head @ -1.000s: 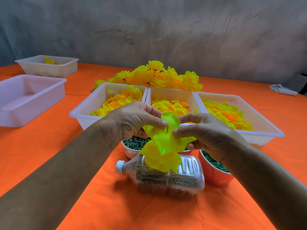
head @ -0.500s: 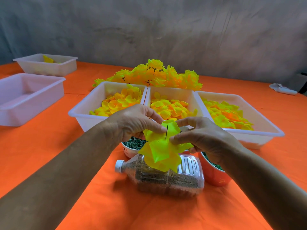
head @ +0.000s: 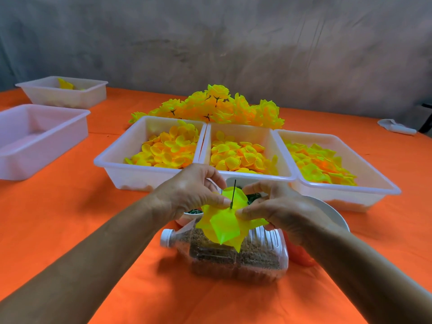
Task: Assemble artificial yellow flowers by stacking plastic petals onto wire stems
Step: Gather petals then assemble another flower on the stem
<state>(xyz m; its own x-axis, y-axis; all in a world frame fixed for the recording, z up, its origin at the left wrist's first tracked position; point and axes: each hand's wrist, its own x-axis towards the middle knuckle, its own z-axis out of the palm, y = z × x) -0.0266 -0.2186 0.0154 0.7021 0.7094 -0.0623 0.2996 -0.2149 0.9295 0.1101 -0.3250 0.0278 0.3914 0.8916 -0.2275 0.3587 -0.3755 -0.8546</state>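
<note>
Head view: a half-built flower (head: pixel 225 224) was pinched between left hand (head: pixel 191 192) and right hand (head: pixel 278 206) above a bottle (head: pixel 236 256); bare wire stem (head: pixel 233 194) protruded, so more petals seemed needed; finished flowers (head: pixel 210 106) were piled behind.

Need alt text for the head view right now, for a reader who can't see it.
Both hands, left hand and right hand, pinch yellow petals threaded on a dark wire stem above a lying bottle. Behind, three white trays of petals and a pile of finished flowers sit on an orange table.
</note>
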